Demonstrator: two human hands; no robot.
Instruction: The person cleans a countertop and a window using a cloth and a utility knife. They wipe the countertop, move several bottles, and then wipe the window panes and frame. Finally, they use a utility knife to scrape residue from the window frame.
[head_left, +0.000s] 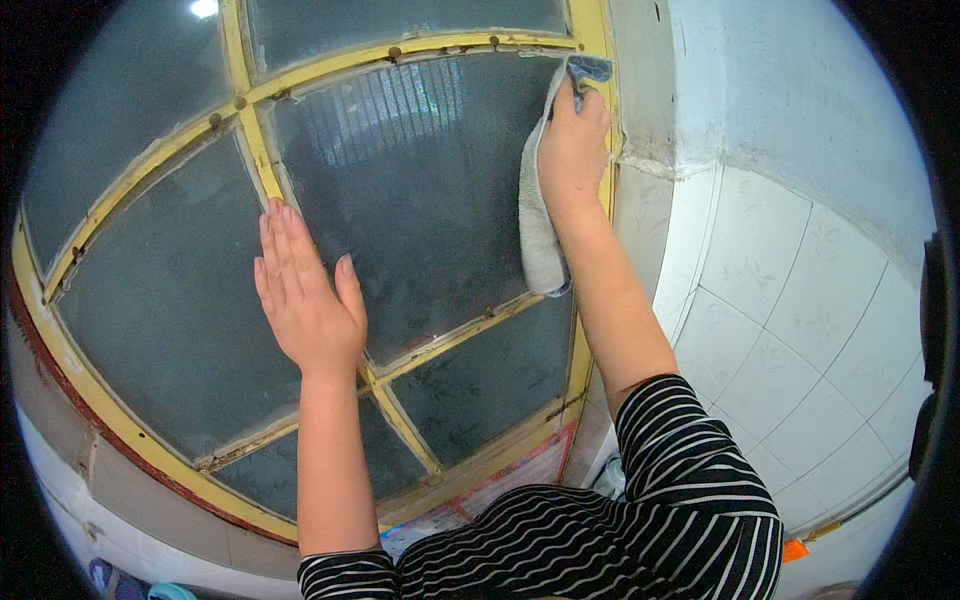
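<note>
A window with a yellow painted frame (405, 367) and dark glass panes (420, 202) fills the view before me. Flat against a vertical bar of the frame rests my left hand (309, 289), fingers together, thumb apart, holding nothing. At the upper right corner of the middle pane, my right hand (576, 150) grips a grey cloth with a blue patterned part (541, 225). The cloth hangs down along the pane's right side, to about the lower crossbar. Part of it is hidden behind my right hand.
White tiles (757, 322) cover the wall at right, under a light blue painted part (810, 112). An orange object (795, 550) lies at lower right. A turquoise item (171, 592) shows at the bottom left. Rusty spots mark the window frame.
</note>
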